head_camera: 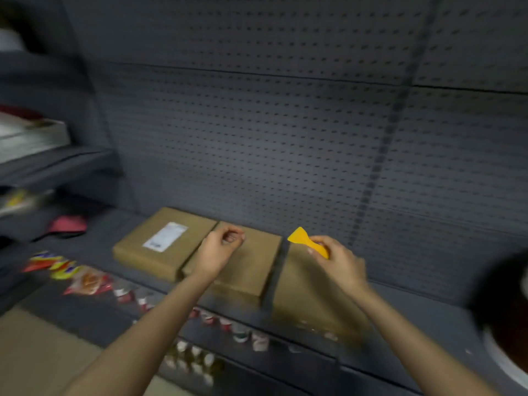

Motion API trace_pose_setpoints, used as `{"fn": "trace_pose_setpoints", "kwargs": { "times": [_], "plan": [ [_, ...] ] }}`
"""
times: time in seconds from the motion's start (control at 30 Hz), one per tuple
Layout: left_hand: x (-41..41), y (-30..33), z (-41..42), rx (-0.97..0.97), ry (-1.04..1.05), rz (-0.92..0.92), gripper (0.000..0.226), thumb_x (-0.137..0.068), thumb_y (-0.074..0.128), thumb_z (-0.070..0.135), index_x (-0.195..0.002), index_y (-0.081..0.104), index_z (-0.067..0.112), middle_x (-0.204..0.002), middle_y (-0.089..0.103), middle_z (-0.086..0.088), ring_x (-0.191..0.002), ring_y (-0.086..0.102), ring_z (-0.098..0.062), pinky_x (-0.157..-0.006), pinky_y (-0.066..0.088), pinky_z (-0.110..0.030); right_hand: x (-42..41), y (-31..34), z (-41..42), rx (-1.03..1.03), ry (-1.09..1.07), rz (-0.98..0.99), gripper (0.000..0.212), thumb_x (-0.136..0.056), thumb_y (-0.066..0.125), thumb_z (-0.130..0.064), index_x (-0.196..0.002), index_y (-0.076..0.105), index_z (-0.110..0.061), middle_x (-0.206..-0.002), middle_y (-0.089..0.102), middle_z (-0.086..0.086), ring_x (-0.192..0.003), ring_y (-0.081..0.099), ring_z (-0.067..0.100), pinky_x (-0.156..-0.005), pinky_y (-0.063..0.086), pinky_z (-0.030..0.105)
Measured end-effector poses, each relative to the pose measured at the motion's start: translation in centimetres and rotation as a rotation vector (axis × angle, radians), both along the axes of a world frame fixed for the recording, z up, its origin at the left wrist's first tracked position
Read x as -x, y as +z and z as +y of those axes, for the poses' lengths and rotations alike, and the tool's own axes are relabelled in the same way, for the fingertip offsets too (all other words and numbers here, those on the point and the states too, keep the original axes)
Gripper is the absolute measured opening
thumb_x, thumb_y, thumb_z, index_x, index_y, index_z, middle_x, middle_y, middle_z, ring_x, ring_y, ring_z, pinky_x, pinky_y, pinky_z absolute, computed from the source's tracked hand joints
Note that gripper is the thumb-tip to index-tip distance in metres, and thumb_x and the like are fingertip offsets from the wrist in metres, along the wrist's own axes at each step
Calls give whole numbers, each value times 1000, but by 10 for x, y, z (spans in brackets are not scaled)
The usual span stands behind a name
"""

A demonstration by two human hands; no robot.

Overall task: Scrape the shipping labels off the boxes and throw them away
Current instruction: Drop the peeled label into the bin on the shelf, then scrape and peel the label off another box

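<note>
Three flat brown cardboard boxes are laid side by side on a dark grey metal shelf in front of a perforated grey back panel. On the left box a white rectangular shipping label is seen, whole and stuck flat to the top face. No label can be made out on the middle box, nor on the right box, though part of each is hidden by the arms and the frame is blurred.

A yellow plastic scraper with a flared blade is gripped by its handle in the right hand, blade pointing up and left, clear of any box. The left hand is held above the middle box with fingers curled; whether a peeled scrap is pinched in it cannot be told.

The work is judged to be partly done: at least the left box's label is left to be scraped off. No waste bin can be identified, so disposal cannot be judged. Blurred snack packets and small cups are ranged on the lower shelves nearby.
</note>
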State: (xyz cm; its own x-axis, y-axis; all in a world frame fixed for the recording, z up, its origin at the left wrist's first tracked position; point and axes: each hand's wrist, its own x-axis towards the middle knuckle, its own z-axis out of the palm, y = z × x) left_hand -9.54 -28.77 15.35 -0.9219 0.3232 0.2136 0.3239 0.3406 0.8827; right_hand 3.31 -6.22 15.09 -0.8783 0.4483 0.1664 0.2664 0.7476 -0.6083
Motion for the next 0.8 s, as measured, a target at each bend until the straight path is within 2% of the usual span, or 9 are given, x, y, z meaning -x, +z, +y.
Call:
{"fn": "trace_pose_setpoints", "kwargs": {
  "times": [0.07, 0.1, 0.2, 0.33, 0.4, 0.53, 0.73, 0.8],
  "plan": [
    [17, -2, -55, 24, 72, -9, 7, -81, 68, 11, -84, 66, 16, -72, 64, 8, -63, 56, 12, -65, 41, -7, 35, -8, -44, 58, 62, 14, 26, -85, 64, -39, -108, 62, -30, -106, 69, -5, -103, 64, 23, -81, 48, 34],
    [26, -3, -82, 31, 95, -15, 7, -80, 68, 11, -83, 66, 18, -73, 65, 7, -64, 56, 8, -68, 43, -14, 51, -11, -66, 79, 88, 9, 26, -83, 66, -38, -107, 62, -28, -105, 70, -2, -101, 65, 24, -82, 49, 36],
    [49, -2, -153, 76, 164, -39, 3, -80, 68, 16, -80, 68, 19, -78, 68, 5, -71, 59, -3, -74, 45, -29, 93, -17, -130, 82, 142, -18, 29, -84, 65, -40, -109, 62, -27, -109, 69, -2, -104, 63, 21, -85, 50, 36],
    [84, -5, -219, 141, 229, -33, 9, -73, 66, 35, -78, 66, 28, -80, 70, 6, -83, 64, -14, -79, 49, -36, 136, -28, -187, 116, 182, -30, 26, -84, 64, -42, -105, 62, -28, -105, 69, -4, -98, 64, 20, -81, 51, 36],
    [98, -9, -236, 127, 242, -52, 4, -75, 68, 30, -78, 65, 28, -79, 69, 6, -84, 64, -16, -82, 50, -39, 153, -33, -203, 114, 210, -44, 24, -85, 63, -41, -103, 62, -27, -100, 68, -5, -94, 63, 17, -76, 49, 34],
    [131, -24, -254, 137, 220, -109, 11, -81, 66, 23, -77, 64, 33, -80, 67, 11, -84, 62, -11, -84, 50, -34, 195, -38, -225, 67, 235, -74, 24, -87, 61, -40, -106, 62, -26, -95, 62, -10, -91, 59, 12, -67, 42, 26],
    [190, -44, -253, 142, 173, -152, 18, -82, 61, 17, -77, 62, 34, -85, 70, 7, -80, 61, -7, -79, 46, -26, 265, -51, -230, 36, 282, -133, 27, -88, 60, -41, -110, 61, -26, -99, 61, -13, -92, 58, 8, -74, 46, 29],
    [211, -53, -248, 166, 171, -185, 19, -82, 58, 14, -78, 63, 32, -84, 69, 11, -80, 62, -7, -79, 48, -26, 287, -57, -232, 24, 302, -157, 28, -88, 59, -43, -112, 60, -28, -105, 63, -13, -93, 58, 7, -71, 46, 26]
  ]
}}
